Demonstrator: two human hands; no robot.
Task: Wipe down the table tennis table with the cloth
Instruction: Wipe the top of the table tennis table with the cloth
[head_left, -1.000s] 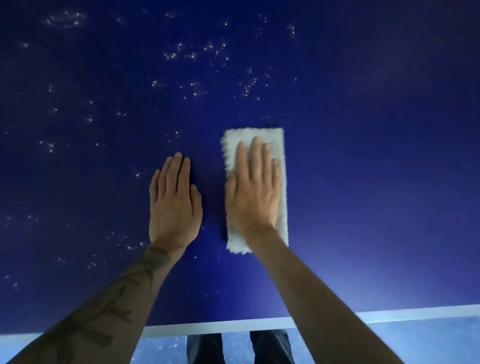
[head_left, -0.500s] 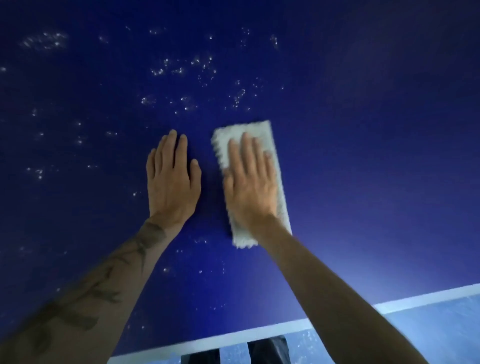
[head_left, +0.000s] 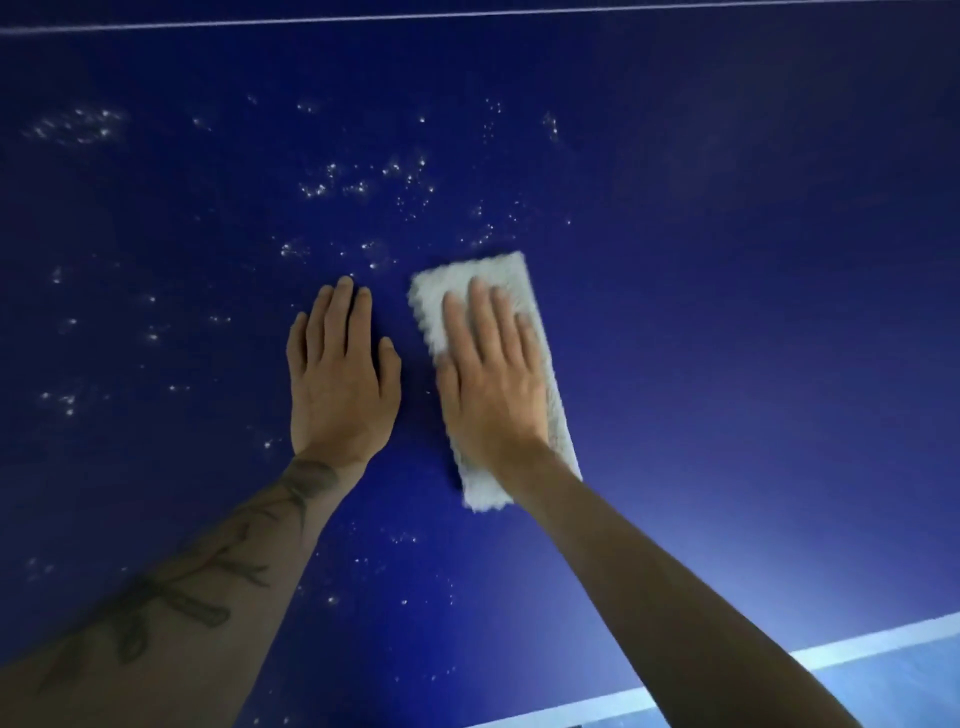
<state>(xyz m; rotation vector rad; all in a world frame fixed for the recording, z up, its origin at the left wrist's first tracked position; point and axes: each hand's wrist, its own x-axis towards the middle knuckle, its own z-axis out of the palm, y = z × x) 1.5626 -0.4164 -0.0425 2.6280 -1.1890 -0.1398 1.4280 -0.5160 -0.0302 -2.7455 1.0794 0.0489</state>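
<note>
On the smooth dark-blue table (head_left: 727, 312), droplet-speckled at left, the right hand (head_left: 491, 384) pressed flat on a fluffy white rectangular cloth (head_left: 558, 415); the left hand (head_left: 340, 384) lay flat, empty.

no legible text, no lettering on the blue table (head_left: 727, 260), none on the white cloth (head_left: 498, 267)

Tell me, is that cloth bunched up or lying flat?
Flat: the cloth forms a long rectangle on the table, pressed under the right hand's straight fingers.
</note>
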